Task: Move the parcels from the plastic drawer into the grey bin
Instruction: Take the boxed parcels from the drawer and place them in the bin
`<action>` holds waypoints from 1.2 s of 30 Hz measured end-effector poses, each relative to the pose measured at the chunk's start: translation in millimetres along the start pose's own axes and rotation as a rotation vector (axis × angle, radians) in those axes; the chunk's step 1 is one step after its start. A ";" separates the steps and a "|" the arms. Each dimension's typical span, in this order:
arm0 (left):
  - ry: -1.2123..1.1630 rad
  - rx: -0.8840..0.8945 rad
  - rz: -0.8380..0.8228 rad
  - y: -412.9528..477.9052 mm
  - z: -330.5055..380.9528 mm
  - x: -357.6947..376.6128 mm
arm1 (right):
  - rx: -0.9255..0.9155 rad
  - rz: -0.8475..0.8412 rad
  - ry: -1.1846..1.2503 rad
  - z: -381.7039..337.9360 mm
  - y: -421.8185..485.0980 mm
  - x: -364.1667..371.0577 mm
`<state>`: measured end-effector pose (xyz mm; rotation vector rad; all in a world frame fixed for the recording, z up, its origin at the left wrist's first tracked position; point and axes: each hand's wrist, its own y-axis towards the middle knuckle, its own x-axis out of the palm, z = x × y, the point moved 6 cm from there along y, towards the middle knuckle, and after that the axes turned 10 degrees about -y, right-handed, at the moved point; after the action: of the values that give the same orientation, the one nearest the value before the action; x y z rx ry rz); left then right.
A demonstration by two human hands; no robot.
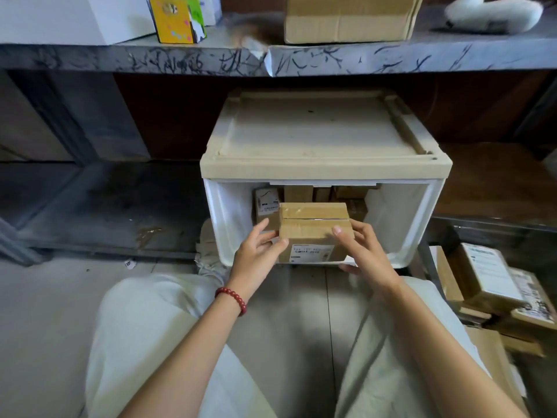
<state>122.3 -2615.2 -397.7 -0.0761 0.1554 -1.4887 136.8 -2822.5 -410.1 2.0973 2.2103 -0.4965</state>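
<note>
Head view — left hand and right hand both clasp one taped parcel at the mouth of the plastic drawer.

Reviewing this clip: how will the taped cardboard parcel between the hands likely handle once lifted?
The parcel is probably rigid: its edges look square between the left hand and right hand. Its glossy tape may be slightly slippery. Flat-sided, it should not roll.
</note>
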 end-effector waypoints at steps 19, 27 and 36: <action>-0.049 0.100 0.074 6.3 5.9 -13.4 | 0.109 -0.088 -0.058 7.5 8.0 18.2; 0.038 0.029 -0.033 2.0 -10.3 -3.8 | -0.003 -0.082 -0.098 -1.5 5.5 12.7; 0.194 0.176 -0.024 -4.5 21.6 12.8 | 0.016 0.013 -0.066 -12.2 -8.3 -13.2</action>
<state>122.1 -2629.3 -376.4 0.2098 0.1795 -1.5265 131.9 -2832.1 -393.5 2.0698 2.1629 -0.5751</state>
